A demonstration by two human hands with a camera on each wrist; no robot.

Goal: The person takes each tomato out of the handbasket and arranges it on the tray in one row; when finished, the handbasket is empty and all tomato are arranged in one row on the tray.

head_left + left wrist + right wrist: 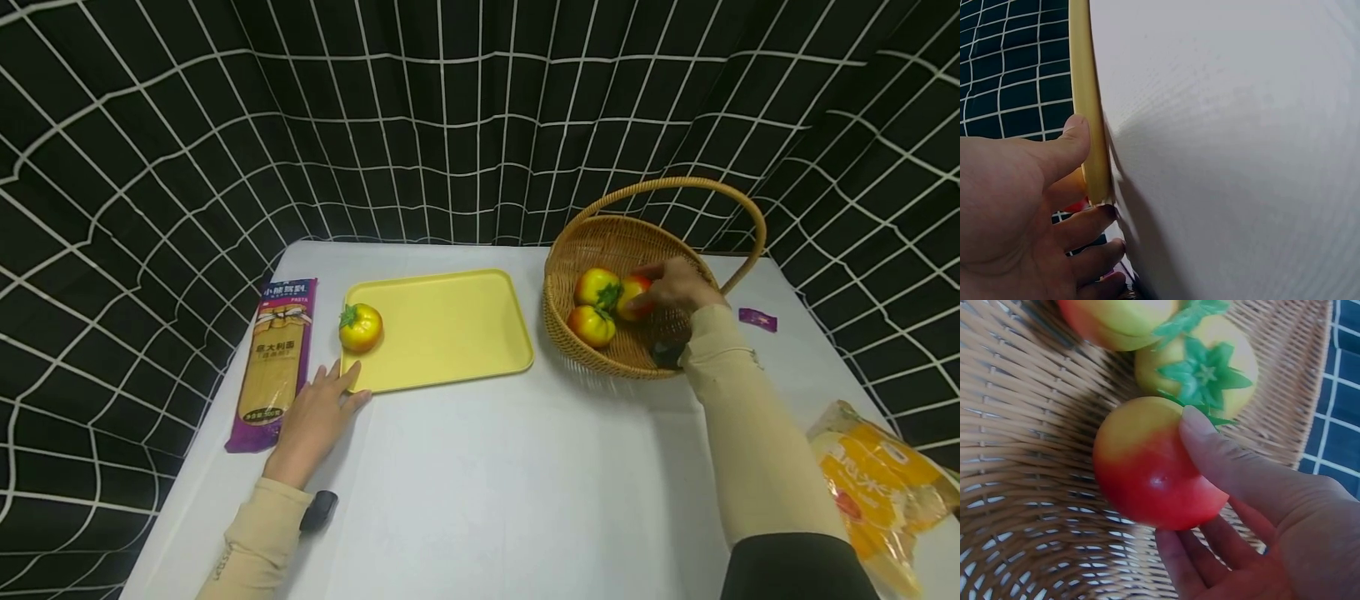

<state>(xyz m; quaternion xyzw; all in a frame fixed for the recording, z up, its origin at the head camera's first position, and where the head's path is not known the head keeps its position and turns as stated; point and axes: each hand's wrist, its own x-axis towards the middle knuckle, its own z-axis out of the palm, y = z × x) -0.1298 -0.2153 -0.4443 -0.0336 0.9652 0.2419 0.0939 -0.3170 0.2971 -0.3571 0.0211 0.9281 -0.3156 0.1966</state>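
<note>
Inside the wicker basket [570, 337], my right hand [678, 287] grips a red and yellow toy tomato [1154, 469], thumb on top and fingers beneath it. Two more toy tomatoes with green leafy tops, one at the back [596, 286] and one in front [591, 327], lie against it in the basket. My left hand [318, 412] rests at the near left corner of the yellow tray [442, 329], its fingers nearly straight. In the left wrist view the thumb [1074, 140] lies along the tray's rim [1094, 144]. Another tomato [362, 327] sits at the tray's left end.
A purple pasta packet [277, 358] lies left of the tray, by my left hand. The basket's tall handle [675, 182] arches over its back and right side. Right of it lies a small purple wrapper [757, 319]; an orange bag [881, 483] is at the right table edge.
</note>
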